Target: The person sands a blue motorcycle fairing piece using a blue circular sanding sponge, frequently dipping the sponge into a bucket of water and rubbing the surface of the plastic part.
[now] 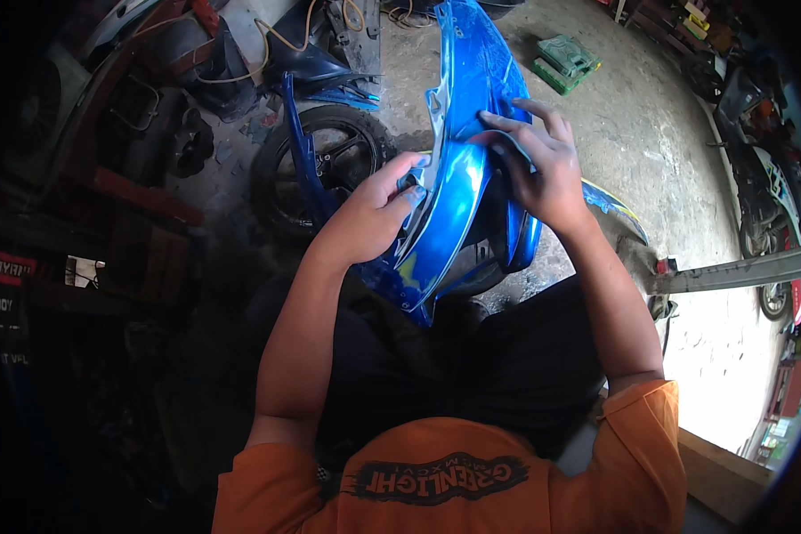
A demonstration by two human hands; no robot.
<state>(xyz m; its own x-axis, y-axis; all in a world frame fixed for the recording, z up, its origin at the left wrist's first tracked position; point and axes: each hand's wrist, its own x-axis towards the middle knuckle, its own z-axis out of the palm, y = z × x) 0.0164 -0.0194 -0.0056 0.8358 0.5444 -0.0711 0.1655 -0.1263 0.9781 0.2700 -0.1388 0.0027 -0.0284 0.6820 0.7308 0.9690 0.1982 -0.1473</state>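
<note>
A glossy blue motorcycle fairing panel (pixel 461 182) stands upright between my knees, with scuffed, dull patches on its upper part and a bare yellowish spot near its lower end. On its left edge my left hand (pixel 378 212) is closed, thumb and fingers pinching the rim. My right hand (pixel 547 165) is at the panel's right side, fingers bent over a thin, curled grey sheet of sandpaper (pixel 513 147). The sheet touches or nearly touches the blue surface; its underside is hidden. Bluish-grey dust covers the fingertips of both hands.
Behind the panel a black motorcycle wheel (pixel 316 165) lies on the floor, beside more blue body parts (pixel 301 147). A green tool case (pixel 565 62) sits on the concrete farther off. Motorcycles (pixel 765 196) stand along the right; a metal beam (pixel 730 271) crosses there. Dark clutter fills the left.
</note>
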